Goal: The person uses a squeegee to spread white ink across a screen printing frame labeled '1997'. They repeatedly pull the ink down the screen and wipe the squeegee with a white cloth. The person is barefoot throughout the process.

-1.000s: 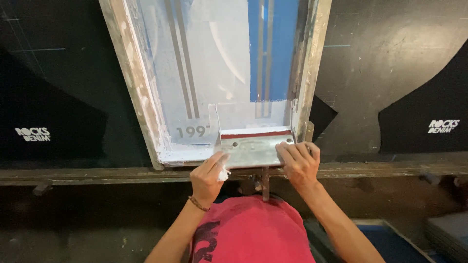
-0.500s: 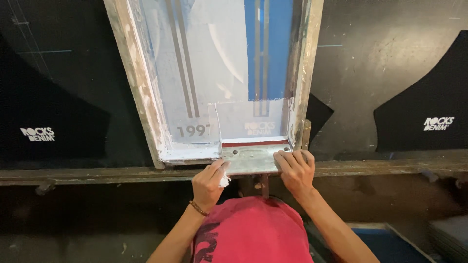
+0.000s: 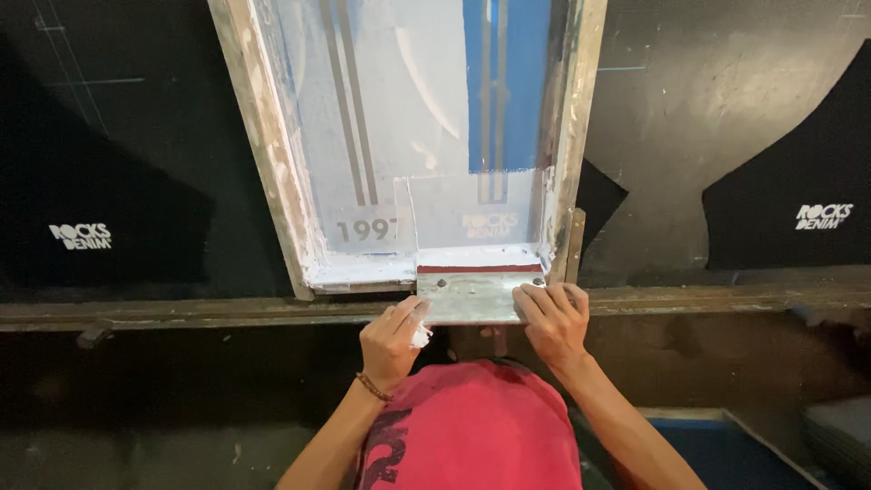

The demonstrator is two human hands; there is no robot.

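Now both hands [image 3: 472,334] grip squeegee [image 3: 476,292] inside paint-coated screen frame [image 3: 272,172].

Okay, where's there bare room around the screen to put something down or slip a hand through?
Bare dark table lies right of the frame, up to the black fabric piece, and more left of the frame. It is crowded at the frame's near end: the left hand and right hand both grip the squeegee there.
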